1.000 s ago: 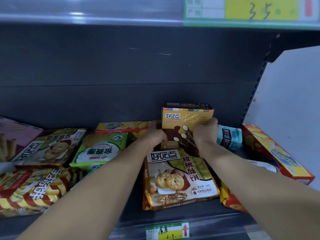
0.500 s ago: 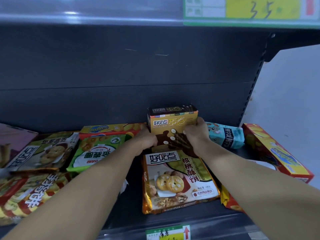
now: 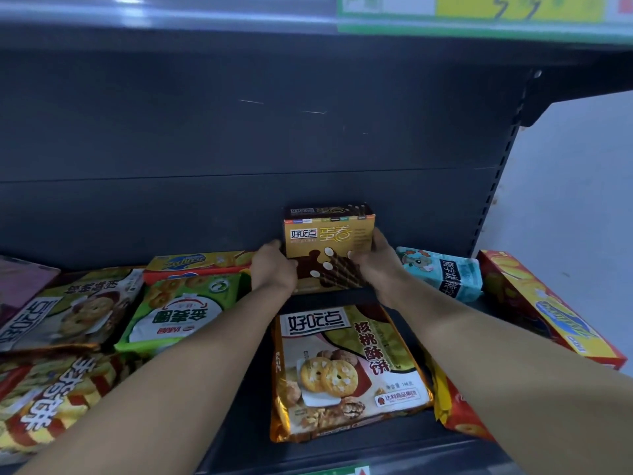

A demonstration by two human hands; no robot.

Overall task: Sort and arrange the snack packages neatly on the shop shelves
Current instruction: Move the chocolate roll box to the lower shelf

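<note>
A yellow-and-brown egg-roll box (image 3: 328,246) stands upright at the back of the dark shelf (image 3: 346,296), close to the back panel. My left hand (image 3: 274,267) grips its left side and my right hand (image 3: 378,265) grips its right side. In front of it lies a gold walnut-cookie bag (image 3: 346,368), flat on the shelf. A green cookie bag (image 3: 178,310) and a yellow-red flat box (image 3: 198,264) lie to the left. A light-blue packet (image 3: 442,272) lies just right of my right hand.
A long red-and-yellow box (image 3: 548,306) leans at the shelf's right end. More bags lie at the left: a striped red-yellow one (image 3: 51,399) and a green-brown one (image 3: 68,310). The upper shelf edge carries a yellow price tag (image 3: 479,12). A red-yellow bag (image 3: 455,406) lies under my right forearm.
Both hands have carried the egg-roll box down and back, from above the walnut-cookie bag to standing upright near the back panel.
</note>
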